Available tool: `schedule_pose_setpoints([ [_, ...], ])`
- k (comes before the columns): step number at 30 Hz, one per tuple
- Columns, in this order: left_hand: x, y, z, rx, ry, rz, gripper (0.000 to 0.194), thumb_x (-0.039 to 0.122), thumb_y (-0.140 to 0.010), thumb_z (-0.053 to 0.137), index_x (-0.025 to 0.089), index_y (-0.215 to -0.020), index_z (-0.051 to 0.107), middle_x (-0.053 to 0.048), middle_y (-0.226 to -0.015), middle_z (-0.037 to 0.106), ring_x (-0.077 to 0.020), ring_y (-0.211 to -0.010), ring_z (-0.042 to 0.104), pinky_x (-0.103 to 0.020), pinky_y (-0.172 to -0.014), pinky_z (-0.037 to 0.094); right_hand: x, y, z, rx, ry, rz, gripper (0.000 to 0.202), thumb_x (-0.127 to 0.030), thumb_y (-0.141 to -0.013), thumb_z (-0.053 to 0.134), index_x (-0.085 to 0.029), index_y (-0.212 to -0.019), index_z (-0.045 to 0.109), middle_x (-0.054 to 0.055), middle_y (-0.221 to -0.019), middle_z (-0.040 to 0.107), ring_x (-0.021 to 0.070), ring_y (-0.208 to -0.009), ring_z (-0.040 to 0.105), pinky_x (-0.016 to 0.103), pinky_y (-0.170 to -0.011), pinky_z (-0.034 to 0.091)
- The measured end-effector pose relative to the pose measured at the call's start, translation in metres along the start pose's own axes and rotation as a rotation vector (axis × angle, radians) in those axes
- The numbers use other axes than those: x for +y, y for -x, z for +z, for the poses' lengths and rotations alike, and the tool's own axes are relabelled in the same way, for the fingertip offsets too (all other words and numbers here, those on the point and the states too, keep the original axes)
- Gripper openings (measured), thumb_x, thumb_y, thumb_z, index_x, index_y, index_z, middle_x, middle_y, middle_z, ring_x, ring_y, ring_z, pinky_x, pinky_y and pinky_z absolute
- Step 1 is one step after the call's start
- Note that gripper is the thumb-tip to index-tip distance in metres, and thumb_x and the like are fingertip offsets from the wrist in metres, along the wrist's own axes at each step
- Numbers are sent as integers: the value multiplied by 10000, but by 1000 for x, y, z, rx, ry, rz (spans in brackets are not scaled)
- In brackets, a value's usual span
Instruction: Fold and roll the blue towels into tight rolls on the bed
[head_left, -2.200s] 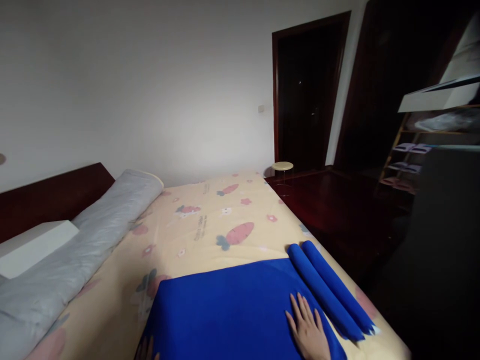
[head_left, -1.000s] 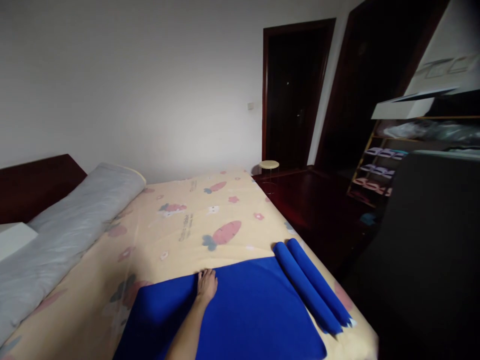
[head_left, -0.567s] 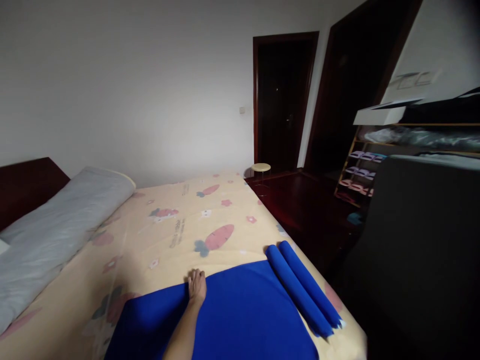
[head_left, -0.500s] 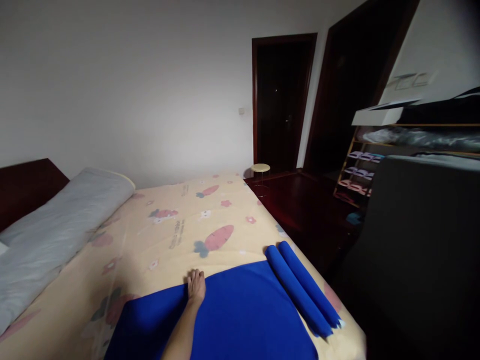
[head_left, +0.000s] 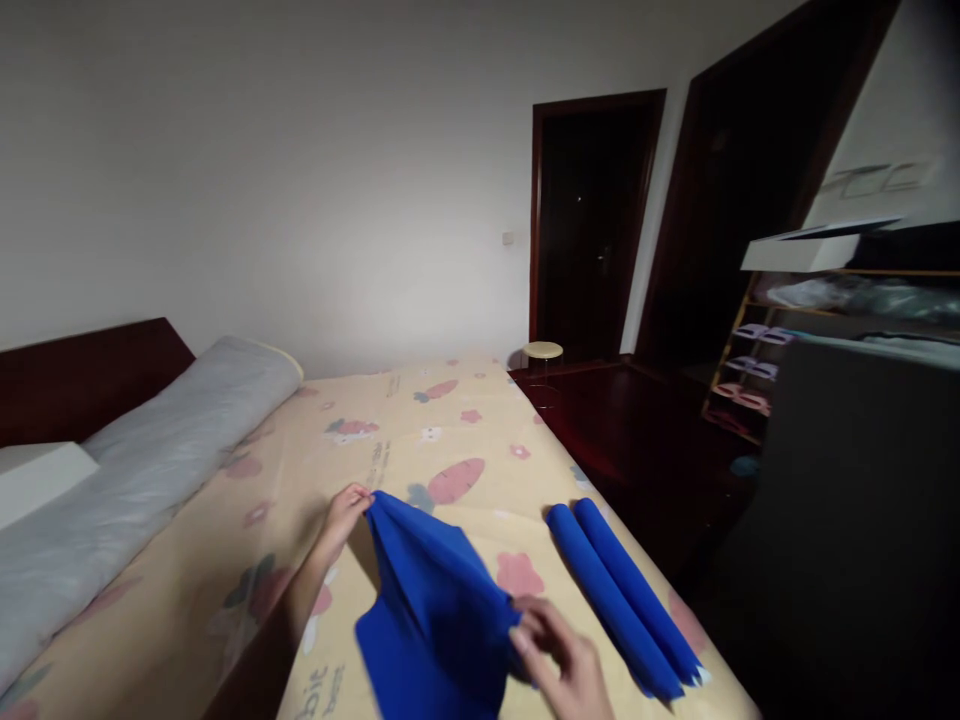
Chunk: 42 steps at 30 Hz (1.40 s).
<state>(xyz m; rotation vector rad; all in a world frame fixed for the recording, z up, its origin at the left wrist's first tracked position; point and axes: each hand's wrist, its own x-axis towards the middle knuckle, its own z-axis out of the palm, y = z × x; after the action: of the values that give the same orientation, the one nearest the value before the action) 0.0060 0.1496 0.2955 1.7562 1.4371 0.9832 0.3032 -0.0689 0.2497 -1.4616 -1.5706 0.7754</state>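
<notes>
A blue cloth [head_left: 442, 590] hangs partly lifted and creased over the bed, between my two hands. Its far left corner is pinched in the fingers of my left hand [head_left: 347, 512]. My right hand [head_left: 559, 655] grips its right edge, with thumb and fingers closed on the fabric. To the right of the cloth lie two blue rolls [head_left: 615, 600], side by side near the bed's edge and apart from my hands. Their near ends look uneven, with a bit of white showing.
Under everything is the bed [head_left: 517, 520] with a carrot-patterned cream sheet. A long grey pillow [head_left: 202, 430] and a white box-like object [head_left: 45, 480] lie at left. Beyond stand a round stool [head_left: 543, 350], a shoe rack [head_left: 739, 375] and a dark panel [head_left: 847, 520] at right.
Earlier the cloth lay spread flat with one hand resting on its far edge. Now both hands hold it, and it is raised, gathered and narrower. The rolls stay put; the view has shifted slightly.
</notes>
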Motion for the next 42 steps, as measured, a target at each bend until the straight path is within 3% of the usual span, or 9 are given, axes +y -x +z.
schedule_pose_setpoints([
  [3,38,19,-52,37,143,-19,300,515,-736,576,257,-844,468,15,-776,617,-189,-784,643,-339,-755,530,-29,-45,-39,231,-274,-16,559,-805,-671,583,-310,-918,664,43,-692,625,272,-660,624,404,-627,563],
  [6,76,44,-89,60,341,-64,407,501,-650,700,268,-921,507,13,-777,652,-217,-804,678,-369,-775,559,-70,-82,-69,309,-397,-145,504,-685,-677,698,-229,-890,663,38,-699,627,206,-645,601,342,-605,532],
  [13,122,86,-132,186,468,-41,389,449,-665,754,223,-956,630,-64,-974,717,-252,-979,685,-380,-875,577,-131,-145,-102,275,-388,-405,511,-655,-686,724,-187,-886,683,51,-761,678,173,-684,607,310,-641,515],
  [19,137,104,-144,225,487,-51,402,379,-669,792,200,-1005,663,-65,-1000,744,-226,-1003,692,-333,-898,574,-144,-162,-106,254,-409,-319,535,-677,-611,758,-171,-765,681,53,-729,683,159,-614,587,307,-572,504],
  [23,147,113,-147,150,424,-26,453,398,-668,777,187,-1057,677,-84,-1050,753,-263,-1074,677,-398,-965,549,-142,-168,-106,140,-502,-260,527,-657,-597,784,-163,-755,691,53,-694,674,178,-651,620,340,-625,535],
  [27,151,118,-150,132,391,-17,468,398,-657,781,196,-1068,683,-88,-1057,760,-281,-1064,683,-469,-986,534,-139,-171,-107,-8,-597,-226,504,-550,-541,865,-174,-841,714,59,-740,694,191,-701,654,364,-703,551],
  [31,149,117,-153,226,380,-37,563,389,-629,810,207,-1142,668,-73,-1062,764,-265,-1024,701,-452,-966,550,-140,-170,-106,18,-603,-217,589,-496,-494,892,-156,-944,721,50,-776,714,183,-717,656,373,-754,547],
  [37,143,111,-154,282,397,-59,563,401,-570,847,176,-1066,707,-75,-1003,780,-242,-1002,711,-382,-956,563,-147,-174,-106,164,-308,-396,482,-574,-655,760,-189,-944,752,85,-962,753,246,-880,678,416,-846,531],
  [42,135,101,-154,304,363,-51,560,454,-548,858,173,-1014,726,-84,-970,787,-253,-949,725,-390,-888,595,-150,-179,-111,200,19,-534,351,-536,-794,638,-223,-909,746,79,-890,747,240,-797,673,363,-742,524],
])
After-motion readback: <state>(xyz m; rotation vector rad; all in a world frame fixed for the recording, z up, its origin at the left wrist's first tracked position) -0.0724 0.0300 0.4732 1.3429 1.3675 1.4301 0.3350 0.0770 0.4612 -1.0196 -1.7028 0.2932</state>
